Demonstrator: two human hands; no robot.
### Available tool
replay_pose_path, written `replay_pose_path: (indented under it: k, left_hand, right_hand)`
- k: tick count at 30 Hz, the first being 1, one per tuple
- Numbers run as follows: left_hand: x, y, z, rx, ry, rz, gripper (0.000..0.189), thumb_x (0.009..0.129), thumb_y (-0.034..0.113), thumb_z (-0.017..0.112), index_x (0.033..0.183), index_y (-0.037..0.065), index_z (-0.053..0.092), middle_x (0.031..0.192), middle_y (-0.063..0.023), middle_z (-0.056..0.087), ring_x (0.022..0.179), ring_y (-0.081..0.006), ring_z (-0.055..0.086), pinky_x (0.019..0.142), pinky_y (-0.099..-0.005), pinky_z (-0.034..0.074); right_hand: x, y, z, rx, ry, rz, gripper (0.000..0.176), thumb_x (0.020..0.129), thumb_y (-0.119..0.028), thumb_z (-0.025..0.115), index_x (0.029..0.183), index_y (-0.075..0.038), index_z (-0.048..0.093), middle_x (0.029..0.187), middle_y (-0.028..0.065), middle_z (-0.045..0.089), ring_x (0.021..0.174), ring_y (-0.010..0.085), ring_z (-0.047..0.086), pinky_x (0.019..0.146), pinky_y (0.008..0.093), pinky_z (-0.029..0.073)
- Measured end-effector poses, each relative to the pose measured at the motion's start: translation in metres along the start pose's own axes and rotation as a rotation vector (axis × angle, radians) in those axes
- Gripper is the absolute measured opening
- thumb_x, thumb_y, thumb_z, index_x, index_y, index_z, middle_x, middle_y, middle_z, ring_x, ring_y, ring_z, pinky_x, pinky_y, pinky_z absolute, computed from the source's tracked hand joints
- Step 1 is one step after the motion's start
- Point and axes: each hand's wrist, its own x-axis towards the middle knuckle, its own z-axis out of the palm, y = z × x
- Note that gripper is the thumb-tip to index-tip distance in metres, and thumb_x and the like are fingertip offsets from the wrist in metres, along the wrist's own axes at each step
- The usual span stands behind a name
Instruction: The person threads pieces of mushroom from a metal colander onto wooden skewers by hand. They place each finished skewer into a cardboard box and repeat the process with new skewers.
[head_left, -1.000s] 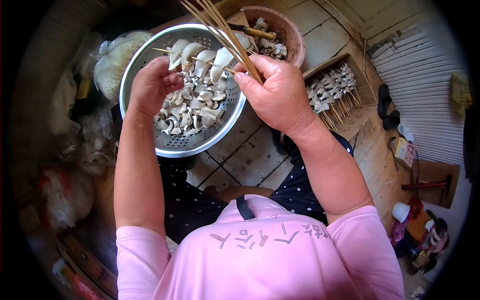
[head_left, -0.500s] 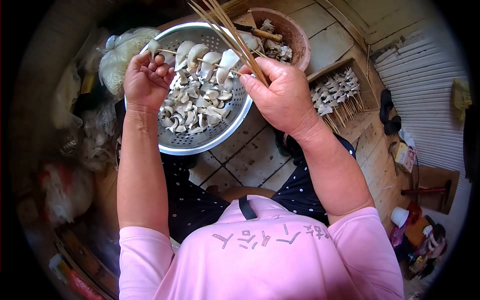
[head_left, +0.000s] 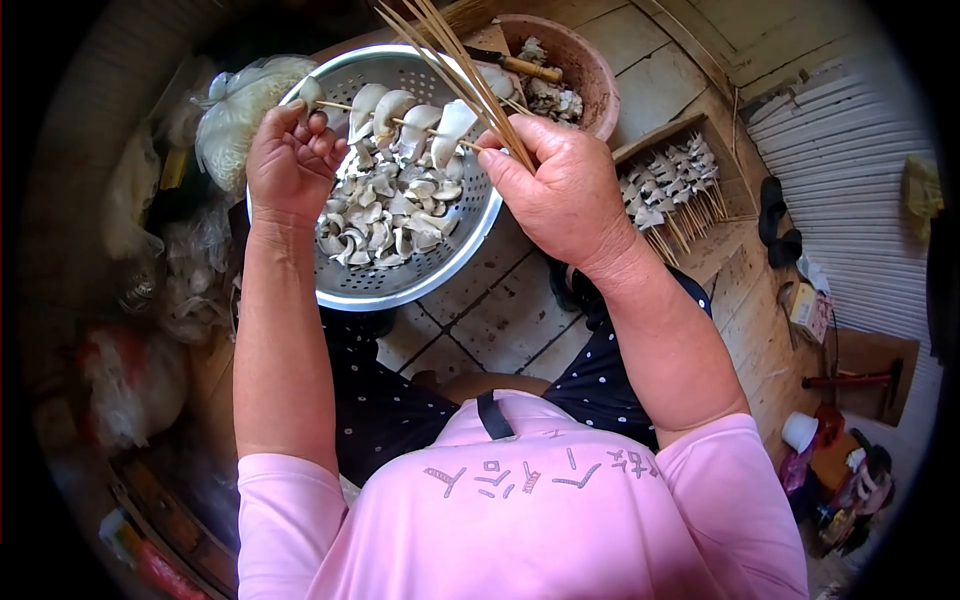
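My left hand [head_left: 293,160] pinches a small mushroom piece [head_left: 312,92] at the pointed end of a bamboo skewer. Several grey-white mushroom pieces [head_left: 414,132] are threaded along that skewer, which lies level above a metal colander [head_left: 465,262]. My right hand [head_left: 560,185] is closed round the skewer's other end and also grips a bundle of bare bamboo skewers [head_left: 455,65] that slants up to the left. Loose cut mushrooms [head_left: 385,215] lie heaped in the colander below both hands.
To the right, a box [head_left: 735,185] holds rows of filled skewers [head_left: 675,190]. Behind my right hand stands a pink basin [head_left: 600,75] with mushroom scraps and a wooden-handled knife [head_left: 530,68] across it. Plastic bags [head_left: 250,115] crowd the left side.
Almost nothing differs. My left hand and the mushroom piece in it have shifted very slightly along the skewer's tip; the right hand stays in place.
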Motion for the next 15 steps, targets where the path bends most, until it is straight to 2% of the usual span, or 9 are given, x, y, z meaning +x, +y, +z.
replay_pose_path:
  k: [2,8,10,15]
  left_hand:
    - [-0.002,0.000,0.001,0.026,-0.076,-0.003,0.015,0.096,0.017,0.048,0.094,0.004,0.057,0.069,-0.0018,0.058,0.054,-0.0102,0.050,0.062,-0.0317,0.052]
    - [-0.007,-0.001,0.008,-0.021,-0.096,-0.033,0.013,0.097,0.013,0.048,0.091,0.004,0.055,0.066,0.0000,0.054,0.051,-0.0070,0.047,0.056,-0.0274,0.054]
    - [-0.007,-0.001,0.005,-0.040,-0.116,-0.049,0.013,0.097,0.013,0.049,0.091,0.004,0.056,0.065,0.0001,0.054,0.051,-0.0065,0.046,0.055,-0.0269,0.054]
    - [-0.012,0.002,0.009,-0.035,-0.128,-0.109,0.014,0.097,0.014,0.051,0.094,0.002,0.057,0.066,0.0003,0.054,0.049,-0.0057,0.043,0.055,-0.0264,0.053]
  right_hand:
    - [0.000,0.000,0.000,0.004,-0.001,-0.001,0.015,0.086,-0.014,0.066,0.092,-0.001,0.068,0.067,0.0038,0.062,0.063,0.0098,0.055,0.060,0.0278,0.046]
    - [-0.001,0.002,0.002,-0.016,0.028,-0.052,0.015,0.086,-0.014,0.065,0.093,-0.001,0.068,0.066,0.0037,0.061,0.062,0.0099,0.055,0.059,0.0278,0.046]
    - [-0.001,-0.001,0.002,-0.011,0.031,-0.024,0.019,0.086,-0.017,0.061,0.088,0.000,0.068,0.072,0.0191,0.066,0.067,0.0335,0.066,0.062,0.0405,0.052]
    - [-0.002,-0.001,0.003,-0.007,0.030,-0.022,0.019,0.085,-0.018,0.061,0.088,-0.001,0.068,0.072,0.0187,0.066,0.067,0.0336,0.066,0.063,0.0405,0.052]
